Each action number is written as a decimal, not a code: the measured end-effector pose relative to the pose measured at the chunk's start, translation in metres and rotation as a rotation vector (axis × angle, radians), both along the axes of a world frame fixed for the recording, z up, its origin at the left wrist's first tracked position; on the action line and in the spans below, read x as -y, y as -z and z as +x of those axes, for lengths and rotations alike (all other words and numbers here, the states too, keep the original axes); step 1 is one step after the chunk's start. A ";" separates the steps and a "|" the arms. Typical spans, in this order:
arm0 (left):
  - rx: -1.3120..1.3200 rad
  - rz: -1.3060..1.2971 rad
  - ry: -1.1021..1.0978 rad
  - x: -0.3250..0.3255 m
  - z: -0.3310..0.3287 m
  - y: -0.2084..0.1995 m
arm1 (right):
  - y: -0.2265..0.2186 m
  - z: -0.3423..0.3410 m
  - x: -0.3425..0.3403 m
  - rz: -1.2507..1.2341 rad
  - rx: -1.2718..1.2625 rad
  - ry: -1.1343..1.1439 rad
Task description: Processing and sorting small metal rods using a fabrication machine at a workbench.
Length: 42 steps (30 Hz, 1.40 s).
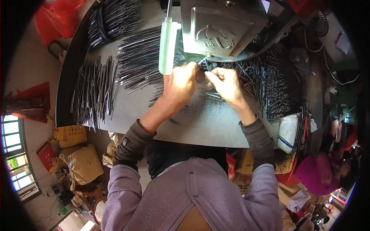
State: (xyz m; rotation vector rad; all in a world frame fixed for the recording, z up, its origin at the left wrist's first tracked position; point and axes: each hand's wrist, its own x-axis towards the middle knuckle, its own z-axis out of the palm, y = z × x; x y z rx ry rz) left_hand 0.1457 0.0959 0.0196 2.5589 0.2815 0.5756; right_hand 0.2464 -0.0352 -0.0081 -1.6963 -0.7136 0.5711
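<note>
My left hand [181, 84] and my right hand [227, 82] meet under the front of a grey metal press machine [219, 27]. Both pinch a thin dark metal rod piece [207, 65] held up to the machine's tool point. My fingers are closed around the small part, and the part's end is hidden between them. Loose dark metal rods [210, 95] lie on the grey worktable [204, 127] just under my hands.
Bundles of long dark rods lie at the left [94, 90], centre [140, 57] and far back [111, 19]. A tangled heap of rods [277, 84] fills the right side. A pale green lamp tube [168, 44] hangs by the machine. A white box [288, 133] sits at the right edge. Sacks [83, 161] lie on the floor.
</note>
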 end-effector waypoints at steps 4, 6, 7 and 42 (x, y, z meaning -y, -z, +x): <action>0.145 0.096 0.166 -0.017 0.010 -0.006 | -0.012 0.003 0.004 0.058 -0.294 -0.033; 0.141 -0.042 0.218 -0.018 0.012 0.001 | -0.014 0.000 0.003 0.145 -0.383 -0.058; 0.180 -0.245 0.281 -0.014 0.007 0.009 | -0.013 -0.002 -0.001 0.235 -0.447 -0.051; 0.012 0.289 -0.222 -0.163 -0.044 -0.004 | 0.009 -0.052 0.046 0.165 -0.115 -0.209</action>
